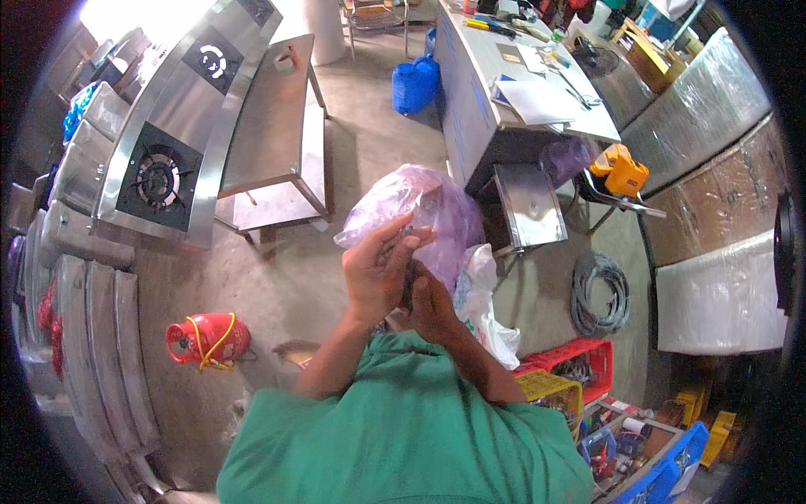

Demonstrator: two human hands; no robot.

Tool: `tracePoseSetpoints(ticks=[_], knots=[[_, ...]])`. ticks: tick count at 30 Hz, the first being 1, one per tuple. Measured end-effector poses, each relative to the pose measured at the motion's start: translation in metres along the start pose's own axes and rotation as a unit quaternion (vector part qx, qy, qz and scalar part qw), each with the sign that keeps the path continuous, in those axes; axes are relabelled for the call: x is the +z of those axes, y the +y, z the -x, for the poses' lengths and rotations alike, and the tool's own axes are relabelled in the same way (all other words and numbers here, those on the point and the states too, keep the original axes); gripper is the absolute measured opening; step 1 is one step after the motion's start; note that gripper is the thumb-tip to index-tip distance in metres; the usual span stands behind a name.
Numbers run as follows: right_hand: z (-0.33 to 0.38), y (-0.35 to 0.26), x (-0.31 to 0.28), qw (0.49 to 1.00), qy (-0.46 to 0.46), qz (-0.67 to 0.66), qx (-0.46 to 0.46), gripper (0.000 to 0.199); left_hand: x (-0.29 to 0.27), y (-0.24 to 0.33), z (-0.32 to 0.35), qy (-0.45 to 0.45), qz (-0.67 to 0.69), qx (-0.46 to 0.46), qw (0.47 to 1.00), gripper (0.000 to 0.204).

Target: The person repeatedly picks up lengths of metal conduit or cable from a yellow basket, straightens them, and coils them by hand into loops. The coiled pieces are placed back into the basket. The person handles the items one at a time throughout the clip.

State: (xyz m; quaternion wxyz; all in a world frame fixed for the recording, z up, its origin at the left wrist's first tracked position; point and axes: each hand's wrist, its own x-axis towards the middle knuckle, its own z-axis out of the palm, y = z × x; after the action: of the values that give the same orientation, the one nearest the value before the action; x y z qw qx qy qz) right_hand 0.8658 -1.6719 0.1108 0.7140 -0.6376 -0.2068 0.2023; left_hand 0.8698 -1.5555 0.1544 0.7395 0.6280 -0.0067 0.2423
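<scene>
My left hand (378,273) is raised in front of my chest, its fingers bent and pressed together. Just below and to the right, my right hand (435,309) is closed too, thumb up. Between them shows a small dark grey part (409,284), mostly covered by fingers; its exact kind cannot be made out. Beyond the hands, a large translucent pinkish-purple plastic bag (395,195) bulges with contents I cannot make out. A white plastic bag (485,315) lies beside my right forearm.
Left stand a steel gas stove counter (126,193), a steel table (273,126) and a red gas cylinder (220,338). To the right are a cluttered desk (470,63), a steel stool (527,206), a coiled grey hose (600,294), a red crate (600,382) and a yellow crate (550,391).
</scene>
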Motion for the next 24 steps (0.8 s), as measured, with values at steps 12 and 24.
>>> tracePoseSetpoints(ticks=[12, 24], knots=[[0.016, -0.019, -0.014, 0.996, 0.074, 0.03, 0.045, 0.025, -0.008, 0.004, 0.001, -0.1, -0.019, -0.087, 0.991, 0.033], [0.026, -0.016, -0.034, 0.986, 0.044, 0.159, 0.013, 0.027, -0.039, -0.002, 0.003, -0.18, -0.134, -0.15, 0.963, 0.021]])
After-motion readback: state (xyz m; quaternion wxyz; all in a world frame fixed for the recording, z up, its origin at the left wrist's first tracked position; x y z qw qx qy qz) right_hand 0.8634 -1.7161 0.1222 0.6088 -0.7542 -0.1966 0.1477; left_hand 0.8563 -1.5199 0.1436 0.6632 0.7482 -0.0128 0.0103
